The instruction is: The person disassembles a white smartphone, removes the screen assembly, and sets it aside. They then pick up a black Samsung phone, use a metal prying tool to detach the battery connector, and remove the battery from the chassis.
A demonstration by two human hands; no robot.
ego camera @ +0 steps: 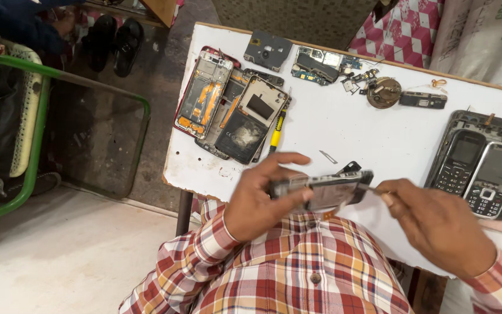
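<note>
Currently left hand grips an opened phone body, right hand pinches a thin tool against it; 2 keypad phones wait on bench.

The opened grey phone body between the hands is motion-blurred, the thin tool barely discernible (its tip hidden), and the white bench runs off right.

phone repair workshop: dismantled phones, circuit boards

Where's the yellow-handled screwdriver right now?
In the head view, the yellow-handled screwdriver lies on the white table, left of centre, against the right edge of the pile of opened phone frames, beyond the left hand.
</note>
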